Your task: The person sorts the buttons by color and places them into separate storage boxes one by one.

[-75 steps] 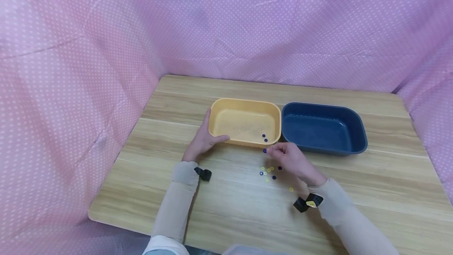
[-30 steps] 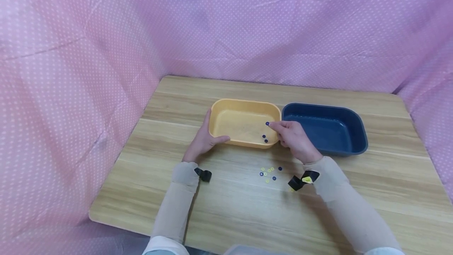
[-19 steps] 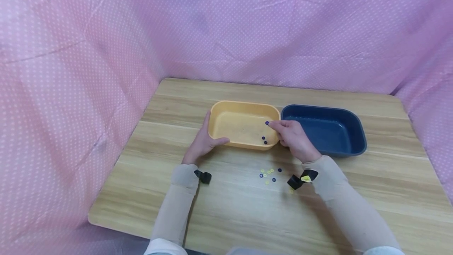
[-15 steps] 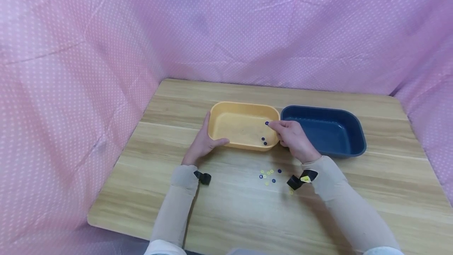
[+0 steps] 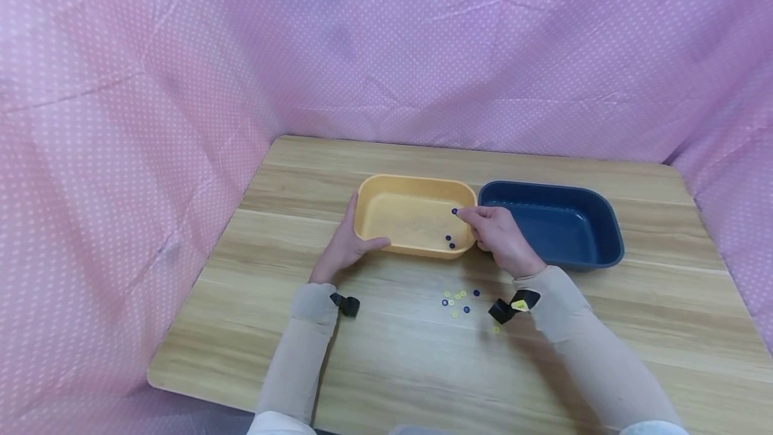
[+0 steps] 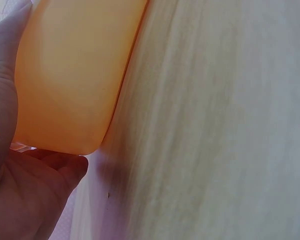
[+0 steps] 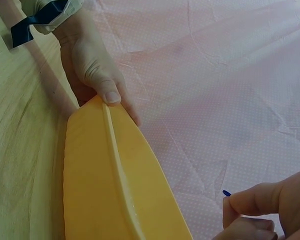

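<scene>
My left hand (image 5: 348,242) grips the left end of the yellow plastic tub (image 5: 417,252), thumb at the front rim and fingers along the side. In the left wrist view, the tub's wall (image 6: 75,75) lies between thumb and fingers. Over the tub's right end, my right hand (image 5: 500,233) pinches a small round blue button-like disc (image 7: 226,193) between thumb and forefinger. Two more blue discs (image 5: 448,238) lie inside the tub near its front right corner. Several yellow discs (image 5: 463,294) and blue discs (image 5: 467,309) lie loose on the table in front.
A dark blue tub (image 5: 561,233) stands right beside the yellow one; I see nothing in it. One yellow disc (image 5: 496,329) lies apart, below my right wrist. Pink dotted cloth (image 5: 386,52) hangs round the wooden table (image 5: 241,327).
From in front of the yellow tub, my right hand has risen over its right end with the blue disc, then stayed there. My left hand keeps its grip. The head view has tilted slightly.
</scene>
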Demonstrator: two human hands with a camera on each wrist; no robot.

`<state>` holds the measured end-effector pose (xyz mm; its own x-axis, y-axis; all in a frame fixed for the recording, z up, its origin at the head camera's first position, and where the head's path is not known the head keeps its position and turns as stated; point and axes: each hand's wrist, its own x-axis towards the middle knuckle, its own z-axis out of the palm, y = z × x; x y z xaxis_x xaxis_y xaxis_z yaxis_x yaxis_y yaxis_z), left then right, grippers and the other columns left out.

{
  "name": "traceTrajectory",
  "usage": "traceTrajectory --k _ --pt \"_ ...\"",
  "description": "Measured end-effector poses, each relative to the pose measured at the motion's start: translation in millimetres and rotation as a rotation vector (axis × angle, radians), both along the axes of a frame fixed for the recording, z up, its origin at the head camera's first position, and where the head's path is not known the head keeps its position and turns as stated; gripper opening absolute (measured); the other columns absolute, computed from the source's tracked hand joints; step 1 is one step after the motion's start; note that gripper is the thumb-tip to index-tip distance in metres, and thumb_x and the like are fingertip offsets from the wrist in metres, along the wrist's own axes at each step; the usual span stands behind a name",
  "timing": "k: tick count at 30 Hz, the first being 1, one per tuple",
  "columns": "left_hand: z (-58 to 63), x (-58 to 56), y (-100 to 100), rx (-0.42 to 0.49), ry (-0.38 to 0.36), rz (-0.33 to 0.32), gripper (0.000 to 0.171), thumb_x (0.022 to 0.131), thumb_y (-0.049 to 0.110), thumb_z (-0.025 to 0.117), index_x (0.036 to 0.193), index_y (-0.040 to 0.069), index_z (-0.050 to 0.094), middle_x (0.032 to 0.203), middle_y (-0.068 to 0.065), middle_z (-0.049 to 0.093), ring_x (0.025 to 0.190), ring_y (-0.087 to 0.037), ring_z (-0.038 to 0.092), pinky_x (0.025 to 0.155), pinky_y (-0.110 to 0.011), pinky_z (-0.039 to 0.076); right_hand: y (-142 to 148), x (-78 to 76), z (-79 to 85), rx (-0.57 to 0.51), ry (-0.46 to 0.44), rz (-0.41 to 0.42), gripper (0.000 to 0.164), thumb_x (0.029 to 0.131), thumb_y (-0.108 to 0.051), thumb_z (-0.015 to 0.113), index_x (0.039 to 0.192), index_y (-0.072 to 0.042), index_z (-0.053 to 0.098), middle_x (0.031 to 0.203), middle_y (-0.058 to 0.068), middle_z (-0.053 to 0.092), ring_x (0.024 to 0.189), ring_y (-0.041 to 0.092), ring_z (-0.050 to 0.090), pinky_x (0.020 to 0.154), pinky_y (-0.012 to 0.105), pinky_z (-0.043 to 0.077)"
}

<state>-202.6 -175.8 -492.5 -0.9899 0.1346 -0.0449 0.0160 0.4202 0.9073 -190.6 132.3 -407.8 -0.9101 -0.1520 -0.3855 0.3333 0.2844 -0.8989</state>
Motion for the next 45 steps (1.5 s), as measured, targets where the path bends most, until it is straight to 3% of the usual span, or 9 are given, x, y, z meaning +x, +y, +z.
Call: traceTrajectory --k 10,25,45 --pt "-1.9 -1.8 -0.5 0.04 0.022 -0.016 0.133 0.066 0.035 0.091 0.157 0.017 -0.004 0.158 -0.009 0.025 0.127 -0.026 0.044 0.114 -0.039 0.025 -0.8 -1.3 -0.9 -0.002 0.001 -0.004 0.044 0.098 -0.04 0.056 0.125 -0.005 0.061 0.062 0.001 0.035 0.05 0.016 0.035 0.05 0.027 0.029" --pt "-0.9 -0.7 -0.8 0.015 0.019 -0.016 0.133 0.065 0.04 0.09 0.157 0.019 -0.003 0.157 -0.01 0.027 0.126 -0.025 0.044 0.113 -0.042 0.026 -0.6 -0.9 -0.7 -0.002 0.019 -0.011 0.041 0.098 -0.038 0.056 0.119 -0.004 0.062 0.062 0.001 0.036 0.05 0.015 0.035 0.048 0.025 0.028" --pt "0.4 -1.4 0.0 0.018 0.013 -0.014 0.133 0.065 0.038 0.091 0.157 0.017 -0.004 0.158 -0.01 0.025 0.129 -0.025 0.042 0.114 -0.04 0.023 1.3 3.4 -0.9 0.03 -0.017 -0.007 0.053 0.096 -0.044 0.058 0.131 -0.004 0.057 0.063 0.003 0.038 0.056 0.02 0.04 0.056 0.028 0.034"
